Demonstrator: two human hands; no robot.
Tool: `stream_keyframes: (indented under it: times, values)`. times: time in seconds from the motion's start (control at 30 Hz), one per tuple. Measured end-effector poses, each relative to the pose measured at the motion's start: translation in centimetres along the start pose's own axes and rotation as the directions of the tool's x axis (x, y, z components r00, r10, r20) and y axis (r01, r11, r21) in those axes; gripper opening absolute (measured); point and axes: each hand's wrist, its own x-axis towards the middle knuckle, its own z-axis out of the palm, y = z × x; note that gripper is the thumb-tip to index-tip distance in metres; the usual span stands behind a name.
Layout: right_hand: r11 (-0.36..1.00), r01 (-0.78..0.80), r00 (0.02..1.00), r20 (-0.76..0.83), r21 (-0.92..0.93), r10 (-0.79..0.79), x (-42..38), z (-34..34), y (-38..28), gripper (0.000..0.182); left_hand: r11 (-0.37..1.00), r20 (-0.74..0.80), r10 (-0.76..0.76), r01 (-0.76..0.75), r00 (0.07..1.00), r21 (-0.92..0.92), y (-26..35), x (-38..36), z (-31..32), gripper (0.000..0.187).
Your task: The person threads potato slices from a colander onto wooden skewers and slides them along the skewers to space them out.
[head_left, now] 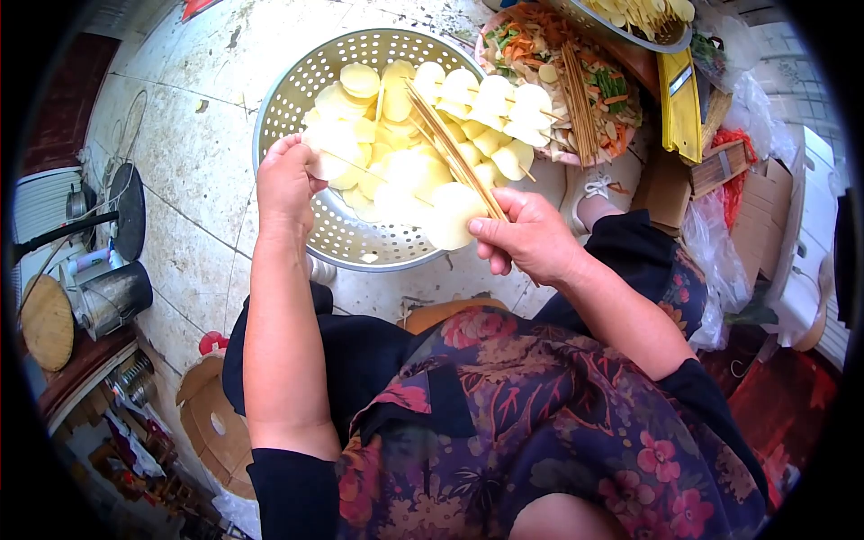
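My left hand (290, 183) is closed at the left rim of a perforated metal colander (283, 112), pinching a thin skewer threaded with pale potato slices (403, 176). A round potato slice (453, 216) sits at that skewer's right end, against my right thumb and fingers. My right hand (529, 236) is closed round a bundle of bamboo skewers (454, 153) that slants up over the colander. Loose potato slices (360, 81) fill much of the colander. Several finished-looking skewers of slices (495, 99) lie along its right side.
Right of the colander, a tray of cut vegetables (526, 45) carries more bamboo skewers (578, 108). Behind it stands a metal bowl (661, 38) of pale strips. A yellow slicer (681, 103) and cardboard (760, 216) are at the right. A metal pot (112, 297) stands at the left.
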Motion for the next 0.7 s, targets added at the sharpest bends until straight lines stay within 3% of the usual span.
stream_keyframes:
  times: [0.03, 0.1, 0.13, 0.2, 0.7]
  values:
    - [1.0, 0.001, 1.0, 0.001, 0.0, -0.001, 0.0, 0.0, 0.0, 0.018, 1.0, -0.001, 0.001, -0.001, 1.0, 0.0, 0.0, 0.0, 0.1, 0.027]
    - [1.0, 0.016, 1.0, -0.002, 0.007, -0.016, 0.0, 0.0, 0.0, 0.019, 0.969, -0.025, -0.018, 0.011, 1.0, -0.246, 0.0, -0.1, 0.2, 0.029]
    - [1.0, 0.016, 1.0, -0.001, 0.007, -0.016, 0.0, 0.0, 0.0, 0.019, 0.969, -0.026, -0.017, 0.01, 1.0, -0.246, -0.1, 0.0, 0.1, 0.029]
    - [1.0, 0.012, 1.0, 0.005, 0.015, -0.012, -0.1, 0.0, -0.1, 0.017, 0.926, 0.058, -0.01, 0.031, 0.998, -0.377, -0.4, 0.5, -0.4, 0.034]
    - [0.997, 0.073, 0.997, -0.019, -0.013, -0.073, -0.1, 0.1, -0.1, 0.016, 0.776, -0.027, 0.024, -0.036, 0.999, -0.63, -0.1, 0.1, 0.5, 0.038]
